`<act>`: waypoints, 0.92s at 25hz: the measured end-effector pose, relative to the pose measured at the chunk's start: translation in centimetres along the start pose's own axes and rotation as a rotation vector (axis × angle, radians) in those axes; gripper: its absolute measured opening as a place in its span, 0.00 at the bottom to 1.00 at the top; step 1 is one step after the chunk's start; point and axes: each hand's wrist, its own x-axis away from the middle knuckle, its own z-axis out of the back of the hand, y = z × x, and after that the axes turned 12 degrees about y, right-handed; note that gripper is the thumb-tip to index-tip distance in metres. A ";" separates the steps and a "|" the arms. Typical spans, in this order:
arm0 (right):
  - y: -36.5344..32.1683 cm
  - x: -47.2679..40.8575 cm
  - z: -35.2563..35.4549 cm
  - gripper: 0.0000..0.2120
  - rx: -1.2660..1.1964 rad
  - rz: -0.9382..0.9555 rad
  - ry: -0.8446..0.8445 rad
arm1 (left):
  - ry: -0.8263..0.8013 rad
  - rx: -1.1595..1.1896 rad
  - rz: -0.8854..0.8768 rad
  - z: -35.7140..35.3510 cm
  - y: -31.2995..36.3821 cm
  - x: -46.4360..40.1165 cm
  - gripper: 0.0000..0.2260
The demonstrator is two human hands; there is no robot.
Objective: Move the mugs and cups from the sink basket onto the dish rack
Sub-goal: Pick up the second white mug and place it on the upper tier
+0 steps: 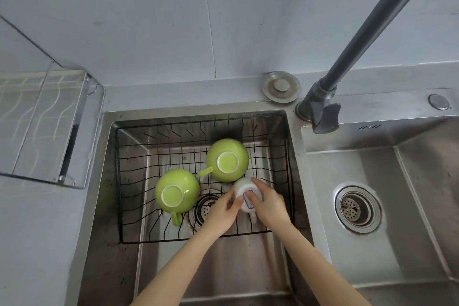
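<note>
The white cup (244,194) lies in the sink basket (289,169), near right, gripped by the left hand (222,211) and right hand (267,202). Two green mugs (227,159) wait upside down. Better lift straight up, then carry left to the dish rack (82,112).

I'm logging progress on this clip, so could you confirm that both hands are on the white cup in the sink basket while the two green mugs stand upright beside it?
Not quite. The head view shows the left hand and right hand on the white cup in the sink basket, but the two green mugs lie upside down, bases up, not upright.
</note>
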 end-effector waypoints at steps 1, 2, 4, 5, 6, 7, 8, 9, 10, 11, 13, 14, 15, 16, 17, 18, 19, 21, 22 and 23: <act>-0.2 0.2 0.1 0.22 -0.002 0.000 0.007 | 0.002 0.038 0.003 0.0 0.1 0.3 0.15; -0.4 0.4 0.4 0.21 0.001 0.003 0.010 | -0.012 0.070 0.010 0.1 0.3 0.6 0.15; -0.7 0.7 0.9 0.21 0.023 0.006 -0.002 | -0.065 0.101 0.024 0.2 0.4 1.3 0.16; -0.8 0.9 1.2 0.21 0.032 0.002 -0.010 | -0.088 0.101 0.020 0.2 0.4 1.6 0.16; -0.9 1.0 1.5 0.21 0.030 -0.005 -0.016 | -0.101 0.090 0.006 0.3 0.2 1.9 0.16; -1.0 1.3 1.8 0.21 0.020 -0.014 -0.020 | -0.103 0.071 -0.016 0.3 0.0 2.1 0.16; -1.1 1.6 2.0 0.21 0.009 -0.018 -0.020 | -0.096 0.046 -0.044 0.3 -0.3 2.4 0.17; -1.2 1.9 2.2 0.20 0.000 -0.020 -0.018 | -0.088 0.015 -0.074 0.3 -0.4 2.7 0.19; -1.4 2.3 2.4 0.19 -0.008 -0.016 -0.017 | -0.069 -0.009 -0.103 0.3 -0.4 3.0 0.22; -1.6 2.7 2.7 0.18 -0.013 -0.007 -0.015 | -0.040 -0.026 -0.121 0.4 -0.2 3.3 0.25; -2.0 3.6 3.0 0.18 -0.009 0.020 -0.016 | 0.015 -0.038 -0.139 0.7 0.3 4.0 0.28; -2.2 4.2 3.2 0.19 -0.007 0.028 -0.021 | 0.032 -0.043 -0.145 0.9 0.3 4.4 0.29; -2.4 4.7 3.5 0.21 -0.017 0.034 -0.029 | 0.050 -0.053 -0.154 1.2 0.4 4.8 0.29; -2.5 5.3 3.8 0.23 -0.038 0.041 -0.039 | 0.075 -0.059 -0.166 1.4 0.5 5.2 0.30; -2.7 5.9 4.1 0.23 -0.065 0.044 -0.054 | 0.106 -0.050 -0.172 1.7 0.6 5.6 0.30; -2.9 6.4 4.6 0.23 -0.095 0.045 -0.069 | 0.135 -0.026 -0.172 2.0 0.7 6.2 0.29; -3.0 6.8 5.0 0.23 -0.131 0.045 -0.082 | 0.153 0.007 -0.178 2.3 0.8 6.7 0.29; -3.2 7.7 6.0 0.22 -0.170 0.104 -0.103 | 0.176 0.074 -0.199 3.1 1.4 7.6 0.27; -3.4 8.3 6.4 0.22 -0.153 0.167 -0.107 | 0.187 0.092 -0.208 3.6 1.7 8.1 0.27; -3.6 9.1 6.6 0.22 -0.116 0.240 -0.101 | 0.202 0.100 -0.224 4.3 2.0 8.6 0.27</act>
